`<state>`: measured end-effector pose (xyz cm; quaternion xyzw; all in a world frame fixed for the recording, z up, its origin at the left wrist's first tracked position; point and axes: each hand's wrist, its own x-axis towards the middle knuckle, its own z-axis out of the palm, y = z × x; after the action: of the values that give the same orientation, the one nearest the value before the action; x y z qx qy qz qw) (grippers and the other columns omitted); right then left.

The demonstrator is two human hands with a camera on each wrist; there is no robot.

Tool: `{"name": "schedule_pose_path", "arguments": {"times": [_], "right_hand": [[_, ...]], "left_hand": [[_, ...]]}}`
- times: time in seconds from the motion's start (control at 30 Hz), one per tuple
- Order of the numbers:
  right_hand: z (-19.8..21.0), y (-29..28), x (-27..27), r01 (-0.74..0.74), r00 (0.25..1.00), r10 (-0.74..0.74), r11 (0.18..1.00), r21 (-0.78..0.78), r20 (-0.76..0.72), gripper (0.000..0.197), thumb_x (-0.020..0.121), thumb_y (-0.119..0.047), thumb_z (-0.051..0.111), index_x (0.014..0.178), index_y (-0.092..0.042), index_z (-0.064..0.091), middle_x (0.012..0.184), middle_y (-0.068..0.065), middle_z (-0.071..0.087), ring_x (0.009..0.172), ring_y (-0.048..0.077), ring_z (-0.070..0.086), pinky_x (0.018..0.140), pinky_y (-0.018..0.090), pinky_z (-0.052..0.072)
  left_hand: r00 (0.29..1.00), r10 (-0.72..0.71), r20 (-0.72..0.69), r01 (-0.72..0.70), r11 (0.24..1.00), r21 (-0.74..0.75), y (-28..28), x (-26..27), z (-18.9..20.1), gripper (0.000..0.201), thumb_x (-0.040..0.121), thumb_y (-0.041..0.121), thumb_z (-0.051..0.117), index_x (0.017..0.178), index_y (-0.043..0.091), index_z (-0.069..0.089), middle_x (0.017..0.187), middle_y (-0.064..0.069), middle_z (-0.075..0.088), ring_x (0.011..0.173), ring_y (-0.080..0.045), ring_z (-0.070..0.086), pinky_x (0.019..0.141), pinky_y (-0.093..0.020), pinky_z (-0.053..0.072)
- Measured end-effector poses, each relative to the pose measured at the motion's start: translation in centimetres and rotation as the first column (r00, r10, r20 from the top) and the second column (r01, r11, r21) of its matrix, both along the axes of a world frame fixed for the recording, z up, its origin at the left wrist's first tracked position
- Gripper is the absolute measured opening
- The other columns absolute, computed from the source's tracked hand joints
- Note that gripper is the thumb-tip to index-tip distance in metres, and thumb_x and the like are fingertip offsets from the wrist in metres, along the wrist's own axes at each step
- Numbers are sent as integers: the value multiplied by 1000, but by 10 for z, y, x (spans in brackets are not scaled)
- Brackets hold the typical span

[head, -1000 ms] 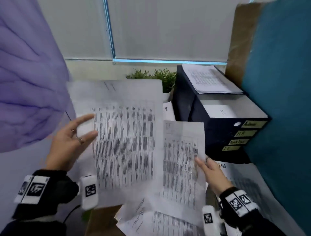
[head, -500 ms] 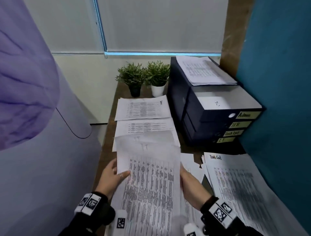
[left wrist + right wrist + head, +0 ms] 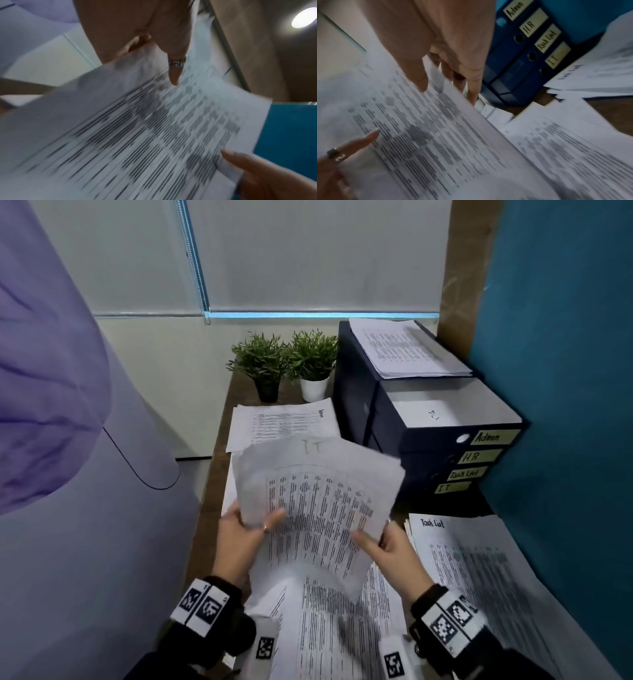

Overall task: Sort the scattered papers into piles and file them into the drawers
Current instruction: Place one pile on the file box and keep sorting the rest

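I hold a sheaf of printed sheets (image 3: 318, 501) marked "IT" at the top, tilted to the right above the desk. My left hand (image 3: 246, 529) pinches its left edge, with the ringed thumb (image 3: 176, 67) on top. My right hand (image 3: 387, 546) pinches the right edge, thumb (image 3: 419, 75) on the print and fingers underneath. More loose sheets (image 3: 335, 628) lie under the sheaf. An "Admin" pile (image 3: 284, 422) lies behind it and a "Task List" pile (image 3: 479, 577) to the right. The dark blue drawer unit (image 3: 428, 460), labelled Admin, H.R, Task List and IT, stands at the right.
Two small potted plants (image 3: 291, 364) stand at the back of the narrow wooden desk (image 3: 209, 508). Another paper stack (image 3: 407, 347) lies on top of the drawer unit. A teal wall (image 3: 565, 371) bounds the right side. A lilac panel (image 3: 85, 508) bounds the left.
My hands held separate sheets up a second ago. They brought them together into one sheaf low over the desk, and it has now swung clockwise towards the drawer unit.
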<state>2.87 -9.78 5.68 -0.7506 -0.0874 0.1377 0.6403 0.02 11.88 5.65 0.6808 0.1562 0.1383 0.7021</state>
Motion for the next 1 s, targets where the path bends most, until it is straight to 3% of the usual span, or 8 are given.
{"name": "schedule_pose_path", "arguments": {"times": [0.13,0.3,0.37,0.47,0.63,0.8,0.9,1.0], "right_hand": [[-41,-9,4,-161,975,123,965,-208,-186,30,87,-15,61,116,-23,54,116,-7,62,106,7,59,96,26,48],[-55,-23,13,-244,948,114,858,-452,-296,28,87,-33,59,109,-16,59,114,9,66,103,26,64,88,43,54],[-27,-29,20,-208,947,102,918,-339,-304,9,91,-27,55,99,-24,58,100,0,69,90,16,67,72,37,59],[29,-43,40,-136,934,117,990,-33,-336,18,91,-19,55,109,-19,59,105,4,70,88,21,69,63,38,60],[99,-66,84,5,933,49,989,147,-355,20,91,-18,54,110,-14,58,92,8,69,58,21,65,45,23,55],[134,-86,182,245,952,-201,952,181,-231,4,94,-11,49,97,-12,51,66,-3,54,32,2,39,32,10,30],[149,-89,243,345,932,-304,911,227,-195,17,94,2,42,89,-14,44,49,-2,53,25,1,35,31,7,26],[159,-87,293,458,887,-429,867,197,-173,35,93,9,35,70,-17,33,50,3,43,21,2,33,33,4,26]], "left_hand": [[931,-160,-328,158,987,-34,-2,-7,-50,59,51,42,83,96,7,67,90,-13,73,85,-26,69,81,-38,54],[916,-188,-354,193,981,-22,-7,-1,-42,13,84,14,64,89,2,67,72,-6,73,77,-23,68,59,-22,53],[922,-264,-283,266,963,-31,-8,11,-5,10,88,8,57,88,4,67,69,2,74,76,-16,71,59,-21,53],[913,-374,-163,376,926,-19,-12,47,52,15,92,6,49,97,14,61,69,15,73,69,5,68,60,-13,51],[864,-478,-158,448,873,-192,-24,126,114,35,95,13,47,129,14,50,128,-6,60,108,-22,62,84,-35,54],[871,-470,-146,460,883,-97,-47,200,150,75,89,-3,53,146,29,16,114,-10,62,62,-10,66,44,-23,54],[925,-354,-141,361,932,27,-68,246,153,46,91,2,53,135,12,42,75,-3,53,29,-3,43,34,-14,42],[952,-274,-134,272,962,-33,-88,286,146,40,91,4,54,131,5,47,77,-1,55,38,-7,44,31,-10,35]]}}
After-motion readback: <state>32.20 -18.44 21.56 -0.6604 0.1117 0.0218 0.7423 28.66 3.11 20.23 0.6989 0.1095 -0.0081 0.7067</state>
